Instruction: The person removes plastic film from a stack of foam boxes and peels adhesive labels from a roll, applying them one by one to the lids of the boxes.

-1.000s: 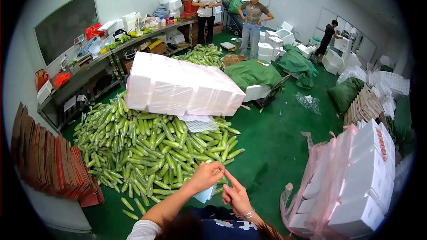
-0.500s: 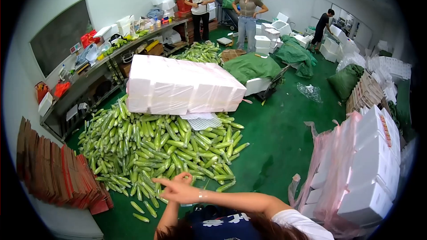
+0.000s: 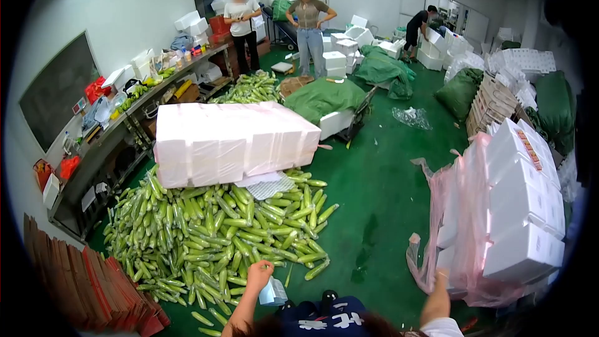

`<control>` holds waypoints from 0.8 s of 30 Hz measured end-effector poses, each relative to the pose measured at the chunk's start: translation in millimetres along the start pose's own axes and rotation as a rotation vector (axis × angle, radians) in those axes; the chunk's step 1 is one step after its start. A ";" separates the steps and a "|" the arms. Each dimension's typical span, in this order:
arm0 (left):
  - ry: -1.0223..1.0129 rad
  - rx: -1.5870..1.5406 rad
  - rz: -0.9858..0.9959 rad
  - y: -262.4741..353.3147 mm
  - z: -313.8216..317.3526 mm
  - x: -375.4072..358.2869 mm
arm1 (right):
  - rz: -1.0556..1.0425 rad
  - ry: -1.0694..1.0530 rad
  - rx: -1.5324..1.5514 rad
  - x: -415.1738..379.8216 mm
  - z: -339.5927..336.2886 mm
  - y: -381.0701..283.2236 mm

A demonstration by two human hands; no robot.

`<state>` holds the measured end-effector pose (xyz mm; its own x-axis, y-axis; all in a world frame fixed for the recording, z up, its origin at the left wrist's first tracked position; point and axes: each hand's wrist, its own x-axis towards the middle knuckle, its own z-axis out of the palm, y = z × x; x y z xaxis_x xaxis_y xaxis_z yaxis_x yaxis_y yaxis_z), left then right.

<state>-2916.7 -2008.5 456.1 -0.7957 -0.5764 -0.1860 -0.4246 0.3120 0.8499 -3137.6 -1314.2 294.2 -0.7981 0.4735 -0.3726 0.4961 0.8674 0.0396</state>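
My left hand (image 3: 260, 271) is raised in front of my body with the fingers closed in a pinch. Just below it hangs a light-blue flat piece that looks like a face mask (image 3: 272, 293), apparently held by a thin loop. Beyond the hand spreads a large heap of green, plastic-wrapped vegetables (image 3: 206, 237), long like corn cobs or gourds. Low on the right, my right hand (image 3: 442, 276) is beside white foam boxes (image 3: 521, 253) partly wrapped in pink film (image 3: 471, 212). Its fingers are blurred, and contact with the film cannot be made out.
A large film-wrapped white foam block (image 3: 237, 143) rests on the heap. Flattened cardboard (image 3: 87, 281) stands at lower left, beside a cluttered bench (image 3: 134, 109). Two people stand at the back, and another bends over boxes. Green covers (image 3: 327, 100) lie mid-room on the green floor (image 3: 374, 212).
My hands have separated: the right swung from above the left to the far right, near the foam boxes. The light-blue piece now shows under my left hand. The view has turned slightly right.
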 end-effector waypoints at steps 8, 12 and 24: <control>-0.074 -0.062 0.012 15.1 23.3 7.5 | 0.400 0.144 0.877 -128.7 27.9 166.6; -0.070 -0.100 0.073 36.3 27.4 1.2 | -0.035 -0.276 0.433 -190.6 91.5 52.2; -0.112 -0.114 0.040 12.6 21.6 -2.4 | -0.415 -0.492 0.648 -256.2 36.0 -153.8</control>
<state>-2929.4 -1986.8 456.6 -0.8570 -0.4754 -0.1990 -0.3448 0.2418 0.9070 -2997.1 -1574.5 350.1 -0.7932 -0.1053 -0.5998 0.4153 0.6269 -0.6592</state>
